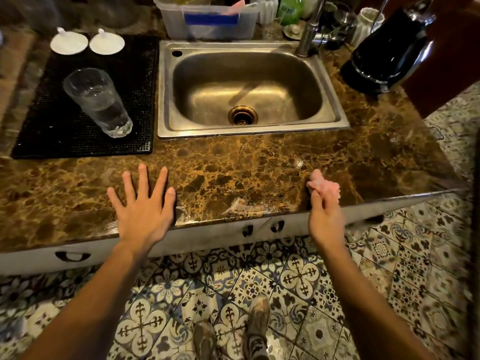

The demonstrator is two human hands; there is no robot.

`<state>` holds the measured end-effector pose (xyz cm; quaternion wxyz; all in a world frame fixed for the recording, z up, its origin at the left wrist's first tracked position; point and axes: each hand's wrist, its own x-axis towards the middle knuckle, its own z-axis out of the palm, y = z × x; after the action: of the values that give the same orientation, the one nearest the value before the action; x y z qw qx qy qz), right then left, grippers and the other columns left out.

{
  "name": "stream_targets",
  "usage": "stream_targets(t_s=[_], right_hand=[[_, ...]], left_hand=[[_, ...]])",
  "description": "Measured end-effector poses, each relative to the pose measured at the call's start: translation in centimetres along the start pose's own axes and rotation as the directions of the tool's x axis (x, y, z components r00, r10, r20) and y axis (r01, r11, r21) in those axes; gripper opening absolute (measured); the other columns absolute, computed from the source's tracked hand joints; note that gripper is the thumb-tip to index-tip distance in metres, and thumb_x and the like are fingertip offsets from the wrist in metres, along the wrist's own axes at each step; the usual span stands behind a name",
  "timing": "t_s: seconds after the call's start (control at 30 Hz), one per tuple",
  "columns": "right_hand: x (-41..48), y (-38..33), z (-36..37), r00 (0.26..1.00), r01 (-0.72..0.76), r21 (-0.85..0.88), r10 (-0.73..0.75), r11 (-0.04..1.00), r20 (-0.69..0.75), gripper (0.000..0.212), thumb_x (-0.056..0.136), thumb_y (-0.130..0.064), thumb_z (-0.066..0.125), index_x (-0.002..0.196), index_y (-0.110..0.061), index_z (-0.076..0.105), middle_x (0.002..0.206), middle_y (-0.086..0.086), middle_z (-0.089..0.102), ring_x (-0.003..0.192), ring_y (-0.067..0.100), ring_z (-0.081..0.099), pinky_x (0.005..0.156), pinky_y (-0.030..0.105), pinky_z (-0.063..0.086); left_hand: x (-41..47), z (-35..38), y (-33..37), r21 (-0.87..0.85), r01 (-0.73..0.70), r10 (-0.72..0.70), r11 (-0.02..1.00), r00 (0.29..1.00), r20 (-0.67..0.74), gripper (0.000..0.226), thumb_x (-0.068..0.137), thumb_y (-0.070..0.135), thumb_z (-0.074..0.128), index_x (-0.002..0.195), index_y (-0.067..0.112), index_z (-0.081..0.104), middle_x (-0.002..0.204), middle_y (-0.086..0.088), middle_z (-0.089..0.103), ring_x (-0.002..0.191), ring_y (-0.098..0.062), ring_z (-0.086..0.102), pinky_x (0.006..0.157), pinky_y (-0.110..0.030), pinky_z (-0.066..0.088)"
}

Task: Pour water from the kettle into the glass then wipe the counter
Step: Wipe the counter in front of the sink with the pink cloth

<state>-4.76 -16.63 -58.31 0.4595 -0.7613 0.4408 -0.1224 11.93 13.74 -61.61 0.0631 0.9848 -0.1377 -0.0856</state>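
A clear glass (100, 102), partly filled with water, stands on a black mat (78, 141) left of the sink. The black kettle (389, 50) rests at the far right of the brown marble counter (233, 165). My left hand (144, 206) lies flat on the counter's front edge with fingers spread, holding nothing. My right hand (326, 211) is closed around a small pink cloth (326, 187) at the counter's front edge, right of centre. A wet smear (246, 206) shows between the hands.
A steel sink (246, 92) with a tap (310, 29) sits in the middle. Behind it stand a plastic tub (210, 19), a green bottle (289, 9) and white holders. Two white lids (87, 42) lie at the mat's back. Patterned tile floor below.
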Motion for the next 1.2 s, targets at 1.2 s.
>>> stream_targets(t_s=[1.2], right_hand=[[-20.1, -13.9, 13.0, 0.531, -0.827, 0.495, 0.080, 0.264, 0.844, 0.032, 0.101, -0.017, 0.050, 0.120, 0.005, 0.065, 0.122, 0.024, 0.069, 0.129, 0.036, 0.055, 0.111, 0.045, 0.039]], left_hand=[[-11.9, -13.6, -9.2, -0.896, 0.363, -0.224, 0.257, 0.924, 0.310, 0.012, 0.101, 0.030, 0.058, 0.107, 0.026, 0.068, 0.120, -0.009, 0.072, 0.102, -0.024, 0.070, 0.082, -0.035, 0.052]])
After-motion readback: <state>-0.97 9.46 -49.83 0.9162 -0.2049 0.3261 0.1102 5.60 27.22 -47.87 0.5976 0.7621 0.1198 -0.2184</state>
